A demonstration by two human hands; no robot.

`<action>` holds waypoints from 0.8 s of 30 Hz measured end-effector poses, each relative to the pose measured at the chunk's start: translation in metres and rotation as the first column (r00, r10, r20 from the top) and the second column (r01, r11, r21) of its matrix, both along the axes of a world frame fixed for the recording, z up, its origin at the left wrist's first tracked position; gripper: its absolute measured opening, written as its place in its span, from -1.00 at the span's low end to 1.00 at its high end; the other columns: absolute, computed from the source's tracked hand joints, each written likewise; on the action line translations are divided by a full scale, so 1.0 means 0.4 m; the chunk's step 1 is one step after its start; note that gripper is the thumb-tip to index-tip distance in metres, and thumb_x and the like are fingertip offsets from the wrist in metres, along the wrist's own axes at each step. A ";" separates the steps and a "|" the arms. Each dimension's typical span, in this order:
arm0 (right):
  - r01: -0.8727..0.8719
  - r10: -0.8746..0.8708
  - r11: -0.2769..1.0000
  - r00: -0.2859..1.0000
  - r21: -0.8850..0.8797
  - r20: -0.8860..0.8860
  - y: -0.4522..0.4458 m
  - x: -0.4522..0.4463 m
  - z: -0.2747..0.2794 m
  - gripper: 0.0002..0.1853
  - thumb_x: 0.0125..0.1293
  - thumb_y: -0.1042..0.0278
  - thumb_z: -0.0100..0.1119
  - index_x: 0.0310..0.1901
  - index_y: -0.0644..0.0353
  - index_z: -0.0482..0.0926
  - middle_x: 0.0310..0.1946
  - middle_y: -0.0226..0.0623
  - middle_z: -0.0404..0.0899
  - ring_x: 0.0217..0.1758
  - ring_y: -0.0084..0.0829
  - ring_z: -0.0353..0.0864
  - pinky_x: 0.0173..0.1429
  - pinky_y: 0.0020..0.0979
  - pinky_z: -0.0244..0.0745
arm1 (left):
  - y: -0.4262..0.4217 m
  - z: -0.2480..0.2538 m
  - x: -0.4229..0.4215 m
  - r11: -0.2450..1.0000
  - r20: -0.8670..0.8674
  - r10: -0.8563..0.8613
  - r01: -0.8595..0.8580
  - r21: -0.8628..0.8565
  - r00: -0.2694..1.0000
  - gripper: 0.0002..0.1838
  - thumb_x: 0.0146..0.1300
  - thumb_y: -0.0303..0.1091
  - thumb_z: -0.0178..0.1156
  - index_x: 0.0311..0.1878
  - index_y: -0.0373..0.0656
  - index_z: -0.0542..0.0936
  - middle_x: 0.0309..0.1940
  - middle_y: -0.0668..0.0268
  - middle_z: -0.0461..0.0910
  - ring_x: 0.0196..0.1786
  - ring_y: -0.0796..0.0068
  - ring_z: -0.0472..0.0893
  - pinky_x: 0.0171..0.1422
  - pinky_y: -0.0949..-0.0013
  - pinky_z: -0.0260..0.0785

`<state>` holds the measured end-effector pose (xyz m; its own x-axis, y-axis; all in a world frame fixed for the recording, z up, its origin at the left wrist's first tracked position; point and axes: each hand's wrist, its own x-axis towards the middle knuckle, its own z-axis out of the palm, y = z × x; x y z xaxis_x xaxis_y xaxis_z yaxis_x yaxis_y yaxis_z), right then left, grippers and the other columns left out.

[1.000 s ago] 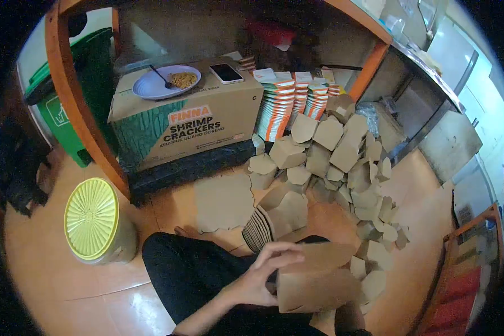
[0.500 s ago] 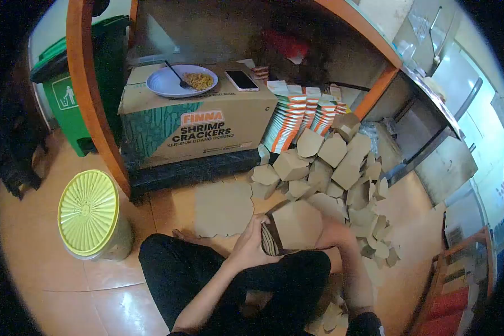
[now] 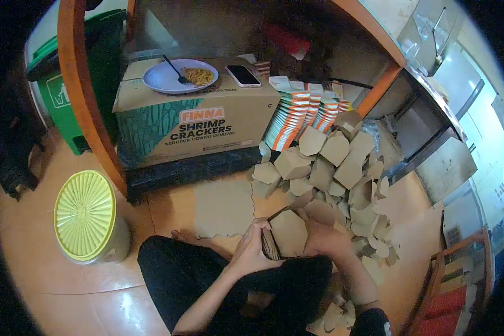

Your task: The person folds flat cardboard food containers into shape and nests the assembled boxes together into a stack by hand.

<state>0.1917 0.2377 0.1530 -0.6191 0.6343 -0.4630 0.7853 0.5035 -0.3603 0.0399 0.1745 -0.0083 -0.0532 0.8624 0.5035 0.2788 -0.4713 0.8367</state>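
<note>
Between my knees I hold a stack of brown cardboard food boxes [image 3: 289, 232], with several layered edges showing on its left side. My left hand [image 3: 252, 249] is closed around the left edge of the stack, thumb along the top. At the other side my right hand [image 3: 326, 239] grips the cardboard, its fingers partly hidden behind a raised flap. A loose heap of folded brown food boxes [image 3: 322, 171] spreads over the floor just beyond my right hand. A flat cardboard sheet [image 3: 221, 208] lies on the tiles in front of me.
A shrimp crackers carton [image 3: 201, 126] under the orange-framed table bears a plate [image 3: 157, 84] of food with a fork and a phone [image 3: 243, 76]. Stacked orange-and-white cartons [image 3: 288, 120] stand beside it. To the left are a yellow-lidded tub [image 3: 85, 215] and a green bin [image 3: 84, 84].
The front panel of the held cardboard has turned and looks narrower, and a flap now stands up near my right hand. My right hand has shifted slightly; my left keeps its grip.
</note>
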 end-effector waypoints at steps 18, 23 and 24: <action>0.038 -0.034 0.999 0.918 -0.001 0.395 0.046 -0.030 -0.034 0.15 -0.01 -0.07 0.38 0.44 0.54 0.00 0.15 0.36 0.49 0.17 0.06 0.61 0.27 -0.12 0.49 | 0.010 0.010 0.028 1.000 -0.020 -0.024 0.024 -0.010 1.000 0.02 -0.32 -0.29 0.64 0.23 -0.15 0.20 0.05 0.02 0.34 0.14 -0.04 0.43 0.24 0.07 0.34; 0.001 -0.014 0.999 0.923 0.034 0.384 0.043 -0.045 -0.044 0.00 0.05 0.00 0.31 0.46 0.36 0.12 0.16 0.36 0.48 0.20 0.08 0.58 0.28 -0.09 0.49 | 0.019 -0.015 0.013 0.998 -0.011 -0.055 0.055 -0.022 0.998 0.02 -0.32 -0.30 0.63 0.22 -0.16 0.20 0.05 0.03 0.30 0.16 -0.03 0.41 0.25 0.08 0.34; -0.077 0.038 0.994 0.919 0.082 0.391 0.045 -0.039 -0.074 -0.04 0.06 0.02 0.29 0.46 0.29 0.17 0.20 0.38 0.44 0.23 0.11 0.55 0.29 -0.07 0.48 | 0.015 -0.010 0.011 0.998 -0.020 -0.053 0.052 -0.037 0.998 0.01 -0.32 -0.30 0.63 0.22 -0.16 0.19 0.05 0.03 0.30 0.16 -0.03 0.41 0.25 0.08 0.34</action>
<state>0.1762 0.2555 0.1233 -0.4391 0.6553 -0.6146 0.8224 0.5686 0.0186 0.0443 0.1806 -0.0122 0.0031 0.8815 0.4722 0.2720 -0.4551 0.8479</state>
